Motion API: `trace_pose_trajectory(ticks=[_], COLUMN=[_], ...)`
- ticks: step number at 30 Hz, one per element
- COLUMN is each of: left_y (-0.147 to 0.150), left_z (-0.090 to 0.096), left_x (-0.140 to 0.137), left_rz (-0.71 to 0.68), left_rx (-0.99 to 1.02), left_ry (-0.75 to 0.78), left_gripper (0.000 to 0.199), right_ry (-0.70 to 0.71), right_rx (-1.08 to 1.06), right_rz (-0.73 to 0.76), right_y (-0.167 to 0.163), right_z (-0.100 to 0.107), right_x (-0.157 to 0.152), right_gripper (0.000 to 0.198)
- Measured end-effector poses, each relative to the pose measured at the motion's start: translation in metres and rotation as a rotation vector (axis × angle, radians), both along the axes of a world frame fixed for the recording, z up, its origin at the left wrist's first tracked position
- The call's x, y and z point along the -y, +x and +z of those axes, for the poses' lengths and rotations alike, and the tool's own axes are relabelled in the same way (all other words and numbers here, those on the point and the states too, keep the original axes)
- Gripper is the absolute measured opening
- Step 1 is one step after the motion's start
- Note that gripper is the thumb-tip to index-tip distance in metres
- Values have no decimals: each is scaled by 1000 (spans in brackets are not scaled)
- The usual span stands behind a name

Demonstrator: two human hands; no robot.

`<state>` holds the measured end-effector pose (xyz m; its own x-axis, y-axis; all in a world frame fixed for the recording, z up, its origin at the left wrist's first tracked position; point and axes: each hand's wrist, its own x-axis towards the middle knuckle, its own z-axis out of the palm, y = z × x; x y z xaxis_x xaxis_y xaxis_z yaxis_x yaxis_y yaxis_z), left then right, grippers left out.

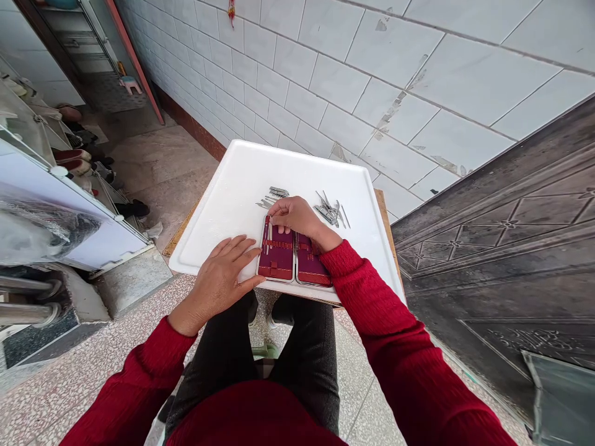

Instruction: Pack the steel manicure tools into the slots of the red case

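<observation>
An open manicure case point(275, 267) with dark red lining and a row of elastic loops lies on a white board. My left hand point(226, 266) rests at the case's left edge, fingers stretched out, thumb near its lower corner. Over the upper left of the case, my right hand point(297, 218) pinches a slim silver manicure tool point(270, 231) standing along the left loops. Another thin tool sits beside it. Beyond the case are two groups of loose metal manicure tools, one at the left point(277, 192) and one at the right point(331, 212); my right hand partly hides the case's upper middle.
The white board point(209, 210) has a raised rim and lies on a wooden surface point(385, 210). A tiled wall point(320, 80) stands behind it, and a dark carved panel point(502, 241) is at the right. Shoes point(74, 161) fill a rack at the left.
</observation>
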<state>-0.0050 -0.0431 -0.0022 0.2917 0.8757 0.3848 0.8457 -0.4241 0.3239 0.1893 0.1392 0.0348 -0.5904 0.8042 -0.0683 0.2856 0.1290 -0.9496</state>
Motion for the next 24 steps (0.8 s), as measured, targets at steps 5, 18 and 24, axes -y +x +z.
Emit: trace_pose_trajectory(ticks=[5,18,24], left_y=[0,0,0], left_z=[1,2,3], left_x=[0,1,1], left_rz=[0,-8,-10], left_rx=[-4,-18,-13], left_ry=[-5,14,17], left_gripper=[54,53,53], right_ry=[98,342,491], right_rx=[108,261,360], right_rz=[10,90,96], right_y=[2,4,5], right_z=[4,11,18], right_x=[4,8,10], right_gripper=[12,17,10])
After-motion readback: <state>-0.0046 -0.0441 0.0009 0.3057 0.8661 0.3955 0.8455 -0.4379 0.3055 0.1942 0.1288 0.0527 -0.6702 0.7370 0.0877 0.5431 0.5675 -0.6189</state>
